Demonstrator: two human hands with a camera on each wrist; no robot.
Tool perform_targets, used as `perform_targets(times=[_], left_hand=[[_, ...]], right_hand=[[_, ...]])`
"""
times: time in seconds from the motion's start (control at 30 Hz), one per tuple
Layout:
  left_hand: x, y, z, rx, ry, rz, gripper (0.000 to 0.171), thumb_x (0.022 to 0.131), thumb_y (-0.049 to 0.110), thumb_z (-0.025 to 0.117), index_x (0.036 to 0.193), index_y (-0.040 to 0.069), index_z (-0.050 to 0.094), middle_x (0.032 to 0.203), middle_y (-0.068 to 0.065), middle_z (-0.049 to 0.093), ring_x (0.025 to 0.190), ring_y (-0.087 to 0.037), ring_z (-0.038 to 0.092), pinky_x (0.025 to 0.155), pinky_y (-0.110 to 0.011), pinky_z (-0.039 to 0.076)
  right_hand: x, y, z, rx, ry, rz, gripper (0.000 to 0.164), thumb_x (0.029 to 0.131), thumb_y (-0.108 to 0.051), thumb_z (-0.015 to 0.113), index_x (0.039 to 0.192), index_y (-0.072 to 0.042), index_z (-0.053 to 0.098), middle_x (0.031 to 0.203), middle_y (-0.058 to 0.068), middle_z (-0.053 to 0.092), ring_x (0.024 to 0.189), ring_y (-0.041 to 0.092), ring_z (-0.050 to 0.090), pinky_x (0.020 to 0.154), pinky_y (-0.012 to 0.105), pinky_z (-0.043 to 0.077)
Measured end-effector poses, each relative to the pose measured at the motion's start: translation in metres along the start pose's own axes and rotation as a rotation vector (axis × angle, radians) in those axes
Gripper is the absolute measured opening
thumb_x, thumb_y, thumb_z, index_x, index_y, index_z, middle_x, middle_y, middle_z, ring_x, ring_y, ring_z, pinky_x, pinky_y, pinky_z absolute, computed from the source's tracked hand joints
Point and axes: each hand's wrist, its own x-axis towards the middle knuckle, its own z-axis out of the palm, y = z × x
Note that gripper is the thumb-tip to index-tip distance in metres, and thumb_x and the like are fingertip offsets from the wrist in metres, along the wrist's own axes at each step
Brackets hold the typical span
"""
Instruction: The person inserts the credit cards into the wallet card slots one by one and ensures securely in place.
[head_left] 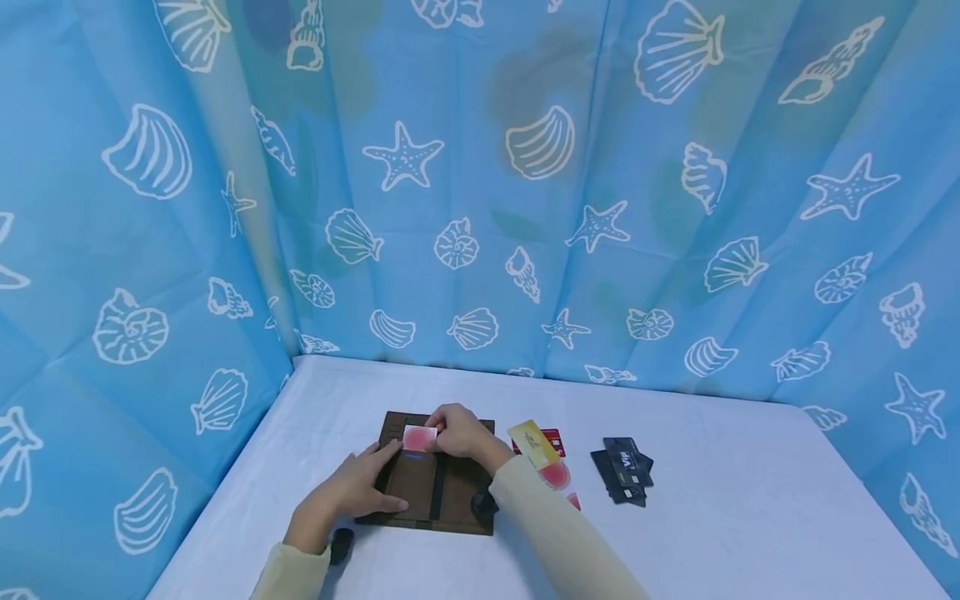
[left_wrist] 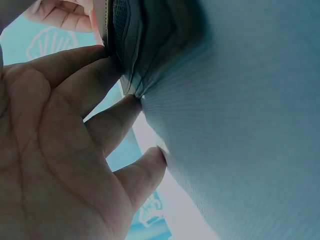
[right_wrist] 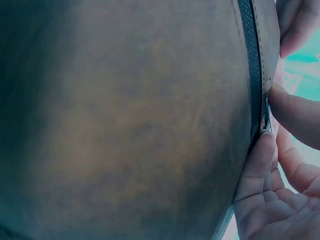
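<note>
Right hand (head_left: pixel 461 432) pinched card (head_left: pixel 417 439) | long axis ran leftward from grip, parallel to wallet (head_left: pixel 412 482)'s far edge | left hand (head_left: pixel 356 486) steadied, fingers extended

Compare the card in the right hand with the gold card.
Colour: the held card is pink and white; the gold card is gold.
Support: the right hand pinches the held card at the wallet; the gold card lies on a red card.
Angle: the held card sits nearly square to the wallet; the gold card lies aslant.
Shared: both are rectangular.

Blue curtains (head_left: pixel 480 200) (white shells, starfish), white-covered table (head_left: pixel 720 467), soft light.
</note>
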Motion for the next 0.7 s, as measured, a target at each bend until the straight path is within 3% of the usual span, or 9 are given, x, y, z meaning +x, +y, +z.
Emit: perform_targets(times=[0.3, 0.53, 0.7], left_hand=[[-0.0003, 0.0008, -0.0002, -0.001, 0.002, -0.001, 0.094, 0.073, 0.036, 0.087, 0.152, 0.016, 0.04, 0.152, -0.024, 0.041, 0.139, -0.056, 0.031, 0.107, -0.074, 0.03], [-0.0018, 0.0018, -0.0004, 0.002, 0.006, -0.013, 0.095, 0.073, 0.036, 0.087, 0.152, 0.016, 0.04, 0.152, -0.025, 0.041, 0.138, -0.059, 0.029, 0.105, -0.074, 0.032], [-0.0016, 0.0017, -0.0004, 0.0, 0.009, -0.004, 0.095, 0.073, 0.037, 0.087, 0.152, 0.015, 0.039, 0.152, -0.024, 0.041, 0.139, -0.057, 0.031, 0.107, -0.074, 0.031]], right_hand=[[-0.0002, 0.0012, -0.0007, -0.002, -0.004, -0.001, 0.019, 0.085, -0.012, 0.077, 0.101, -0.008, 0.068, 0.086, 0.002, 0.059, 0.078, 0.017, 0.056, 0.069, 0.027, 0.05], [-0.0007, 0.0018, -0.0011, 0.001, -0.005, -0.009, 0.013, 0.086, -0.012, 0.076, 0.097, -0.011, 0.068, 0.089, 0.002, 0.061, 0.081, 0.018, 0.056, 0.075, 0.032, 0.051], [0.0003, 0.0024, -0.0008, -0.01, -0.005, -0.019, 0.014, 0.086, -0.013, 0.076, 0.098, -0.011, 0.069, 0.087, 0.001, 0.06, 0.079, 0.017, 0.056, 0.072, 0.029, 0.05]])
